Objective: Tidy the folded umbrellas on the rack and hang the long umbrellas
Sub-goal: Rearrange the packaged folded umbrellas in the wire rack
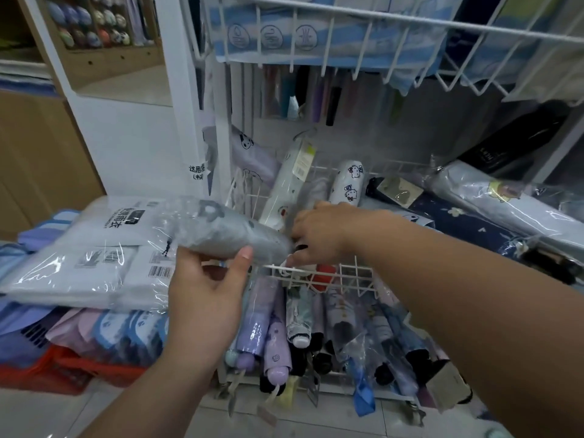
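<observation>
Grey folded umbrella [221, 232], in a clear plastic sleeve, is held level in the air in front of the white wire rack [221, 147], just above the front rim of the middle basket [319, 275]. Left hand [208, 279] takes it from below near mid-length: grip clamped on it, thumb on the near side, fingers curled up behind. Right hand [319, 235] is at the umbrella's right end, grip closed on that end with the fingers bunched; motion blur hides which part it pinches. In the middle basket: a white umbrella with cat print [347, 181] leaning upright, a navy umbrella [458, 222] and a pale grey sleeved umbrella [505, 210] lying aslant at the right. The lower basket [331, 382] is packed with folded umbrellas lying side by side, handles towards the camera, among them a purple umbrella [256, 330]. The top basket [347, 14] holds blue and white fabric items. Left of the rack, packaged raincoats [88, 254] are stacked on other bagged goods over a red crate [63, 371].
</observation>
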A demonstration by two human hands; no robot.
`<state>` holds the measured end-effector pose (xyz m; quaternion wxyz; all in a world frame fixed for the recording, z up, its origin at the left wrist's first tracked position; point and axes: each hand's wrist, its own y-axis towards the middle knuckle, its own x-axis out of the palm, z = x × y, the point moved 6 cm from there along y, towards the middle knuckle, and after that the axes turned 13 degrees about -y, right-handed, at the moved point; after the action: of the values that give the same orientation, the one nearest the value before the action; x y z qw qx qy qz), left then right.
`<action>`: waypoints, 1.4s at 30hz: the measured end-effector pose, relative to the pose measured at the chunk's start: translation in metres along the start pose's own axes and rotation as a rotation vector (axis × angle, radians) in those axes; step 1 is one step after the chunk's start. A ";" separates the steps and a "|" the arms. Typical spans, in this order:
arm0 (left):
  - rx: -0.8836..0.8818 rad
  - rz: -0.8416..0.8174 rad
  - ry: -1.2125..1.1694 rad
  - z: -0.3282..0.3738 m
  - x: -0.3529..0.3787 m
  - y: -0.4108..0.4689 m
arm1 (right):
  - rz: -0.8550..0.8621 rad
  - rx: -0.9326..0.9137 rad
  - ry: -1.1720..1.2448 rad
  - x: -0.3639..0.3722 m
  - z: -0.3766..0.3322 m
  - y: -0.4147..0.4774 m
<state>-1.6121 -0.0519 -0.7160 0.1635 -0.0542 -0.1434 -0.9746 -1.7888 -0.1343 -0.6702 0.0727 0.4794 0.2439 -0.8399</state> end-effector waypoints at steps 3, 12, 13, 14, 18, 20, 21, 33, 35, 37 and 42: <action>0.094 -0.072 0.070 0.014 0.019 -0.003 | -0.013 -0.037 0.142 0.006 0.010 -0.007; 0.040 -0.405 0.136 0.015 0.089 0.041 | 0.222 0.073 0.614 -0.009 0.045 -0.047; 0.034 -0.457 0.205 0.010 0.096 0.045 | 0.225 0.093 0.595 -0.010 0.047 -0.048; 0.025 -0.490 0.276 0.006 0.102 0.049 | 0.213 0.120 0.548 -0.010 0.049 -0.048; -0.052 -0.496 0.392 -0.005 0.113 0.065 | 0.151 0.277 0.514 0.000 0.061 -0.051; -0.068 -0.483 0.389 -0.007 0.116 0.070 | 0.167 0.326 0.700 0.005 0.067 -0.055; -0.057 -0.469 0.387 -0.006 0.118 0.071 | 0.170 0.331 0.768 0.006 0.069 -0.058; 0.360 -0.598 0.616 0.056 0.185 0.074 | 0.637 0.587 0.671 -0.006 0.134 -0.112; 0.412 -0.632 0.697 0.052 0.196 0.074 | 0.623 0.639 0.388 -0.005 0.148 -0.129; 0.432 -0.629 0.731 0.046 0.206 0.077 | 0.537 0.710 0.220 0.003 0.163 -0.144; 0.328 -0.529 0.655 0.025 0.212 0.094 | 0.231 0.660 0.253 0.047 0.173 -0.149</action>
<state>-1.7790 -0.1935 -0.6355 -0.0479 0.3221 -0.2458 -0.9130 -1.9999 -0.0819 -0.5866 -0.0224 0.6013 -0.0885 -0.7938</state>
